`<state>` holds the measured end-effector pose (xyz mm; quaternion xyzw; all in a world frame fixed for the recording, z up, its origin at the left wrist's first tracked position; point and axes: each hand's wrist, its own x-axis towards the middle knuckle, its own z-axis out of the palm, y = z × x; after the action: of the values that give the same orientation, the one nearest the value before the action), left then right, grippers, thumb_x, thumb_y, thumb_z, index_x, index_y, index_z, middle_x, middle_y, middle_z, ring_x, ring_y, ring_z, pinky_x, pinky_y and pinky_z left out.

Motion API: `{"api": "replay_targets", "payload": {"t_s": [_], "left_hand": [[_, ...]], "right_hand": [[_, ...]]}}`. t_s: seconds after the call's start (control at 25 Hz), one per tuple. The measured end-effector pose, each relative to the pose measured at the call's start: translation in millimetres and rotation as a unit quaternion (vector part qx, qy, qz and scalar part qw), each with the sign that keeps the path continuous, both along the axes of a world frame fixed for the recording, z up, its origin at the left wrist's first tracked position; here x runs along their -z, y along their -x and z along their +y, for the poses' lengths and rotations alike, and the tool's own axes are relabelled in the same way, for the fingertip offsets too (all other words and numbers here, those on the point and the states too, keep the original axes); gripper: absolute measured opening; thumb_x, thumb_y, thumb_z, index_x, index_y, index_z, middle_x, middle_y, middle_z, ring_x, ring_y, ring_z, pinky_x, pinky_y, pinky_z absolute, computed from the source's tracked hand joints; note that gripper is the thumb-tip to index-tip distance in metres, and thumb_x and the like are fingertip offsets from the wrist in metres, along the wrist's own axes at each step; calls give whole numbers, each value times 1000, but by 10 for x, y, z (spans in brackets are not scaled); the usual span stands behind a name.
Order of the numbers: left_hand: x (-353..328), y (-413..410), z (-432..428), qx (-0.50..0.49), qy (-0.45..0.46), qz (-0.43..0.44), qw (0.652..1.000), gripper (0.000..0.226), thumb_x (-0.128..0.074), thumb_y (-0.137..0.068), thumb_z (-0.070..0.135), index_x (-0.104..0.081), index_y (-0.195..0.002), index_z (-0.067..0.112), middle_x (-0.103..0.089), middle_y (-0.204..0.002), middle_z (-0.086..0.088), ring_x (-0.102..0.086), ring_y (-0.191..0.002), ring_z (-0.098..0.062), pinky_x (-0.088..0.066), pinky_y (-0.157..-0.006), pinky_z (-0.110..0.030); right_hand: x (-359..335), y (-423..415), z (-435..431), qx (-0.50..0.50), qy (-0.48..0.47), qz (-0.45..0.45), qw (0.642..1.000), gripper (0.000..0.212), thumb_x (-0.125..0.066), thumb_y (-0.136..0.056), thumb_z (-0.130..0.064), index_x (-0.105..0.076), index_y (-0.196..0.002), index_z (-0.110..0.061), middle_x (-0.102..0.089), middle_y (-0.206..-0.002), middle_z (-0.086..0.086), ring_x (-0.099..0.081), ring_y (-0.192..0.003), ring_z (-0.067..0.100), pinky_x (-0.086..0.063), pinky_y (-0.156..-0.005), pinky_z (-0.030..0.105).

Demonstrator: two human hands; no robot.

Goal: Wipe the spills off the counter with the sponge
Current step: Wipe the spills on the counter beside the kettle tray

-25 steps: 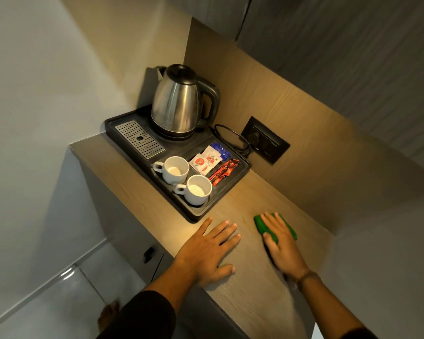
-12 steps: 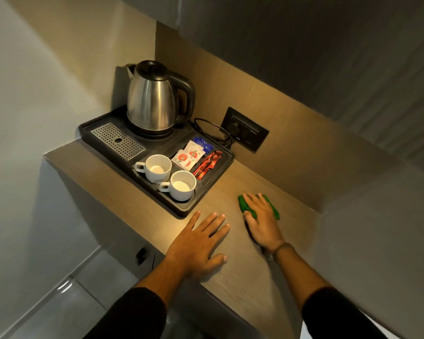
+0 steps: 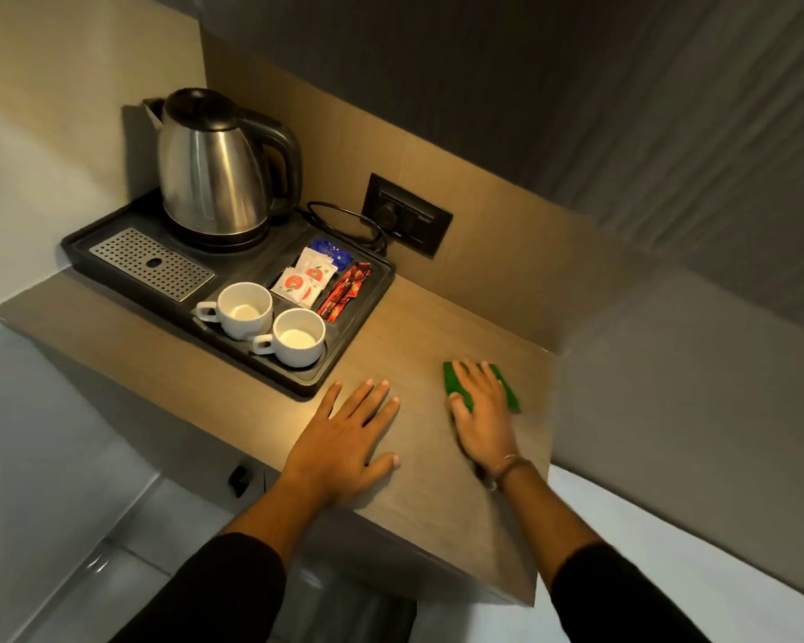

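Note:
A green sponge (image 3: 453, 385) lies flat on the wooden counter (image 3: 418, 336), near the right wall. My right hand (image 3: 483, 410) presses down on it, fingers spread over its top, so most of the sponge is hidden. My left hand (image 3: 344, 445) rests palm-down on the counter, fingers apart, just in front of the black tray and holding nothing. I cannot make out any spill on the wood.
A black tray (image 3: 316, 387) at the left holds a steel kettle (image 3: 212, 169), two white cups (image 3: 244, 310), sachets (image 3: 305, 278) and a metal drip grate (image 3: 152, 262). A wall socket (image 3: 409, 220) with the kettle cord sits behind. The counter's front edge drops off beside my forearms.
The view has shifted, so the whole scene sits differently in frame. My right hand with the sponge has slid slightly toward the right wall. The left hand stays planted.

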<state>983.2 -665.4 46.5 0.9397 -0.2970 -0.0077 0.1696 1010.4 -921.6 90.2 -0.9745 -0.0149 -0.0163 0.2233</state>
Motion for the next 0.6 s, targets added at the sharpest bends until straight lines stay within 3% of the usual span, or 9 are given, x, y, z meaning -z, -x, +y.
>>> {"api": "replay_targets", "payload": {"t_s": [0.12,0.2,0.28,0.4,0.48,0.6], "left_hand": [[23,15,10,2,7,-6,1000,79,-32,-104,68,-15,-166,23,-8,-177,-5,2,-161,-23,-9,-128,-62],[28,12,13,4,-4,-7,1000,79,-29,-104,69,-13,-166,23,-7,-177,-5,3,-161,-23,-7,-128,-61],[20,6,6,3,-13,-5,1000,79,-25,-104,70,-11,-167,23,-5,-177,-5,5,-161,-24,-5,-128,-61],[3,-7,4,8,-17,-8,1000,80,-23,-103,69,-12,-166,22,-8,-177,-7,1,-161,-26,-7,-128,-63],[12,-13,-6,24,-22,-5,999,80,-25,-103,69,-15,-166,21,-12,-176,-8,-3,-161,-27,-9,-127,-64],[40,-8,-6,6,-26,-11,1000,80,-24,-103,70,-15,-166,21,-12,-176,-8,-4,-161,-27,-9,-127,-64]], "right_hand": [[240,804,154,-98,26,1,995,57,-42,-105,-39,-22,-158,-42,-19,-170,-14,-4,-158,13,-5,-126,44],[244,1247,-61,-99,42,-10,994,56,-37,-105,-44,-19,-158,-45,-15,-170,-19,-3,-158,12,-7,-125,45],[146,1099,-252,-46,37,-7,998,56,-42,-104,-39,-26,-157,-42,-21,-169,-14,-6,-158,16,-11,-127,47],[-33,525,-52,70,4,-7,997,54,-56,-101,-17,-42,-153,-22,-38,-163,4,-20,-155,31,-17,-126,52],[-4,541,275,116,-11,-5,993,56,-55,-100,-19,-41,-154,-23,-38,-163,4,-19,-155,29,-13,-127,51],[239,1206,427,7,24,-4,1000,61,-46,-102,-34,-24,-159,-38,-23,-169,-9,-5,-158,16,-6,-127,46]]}}
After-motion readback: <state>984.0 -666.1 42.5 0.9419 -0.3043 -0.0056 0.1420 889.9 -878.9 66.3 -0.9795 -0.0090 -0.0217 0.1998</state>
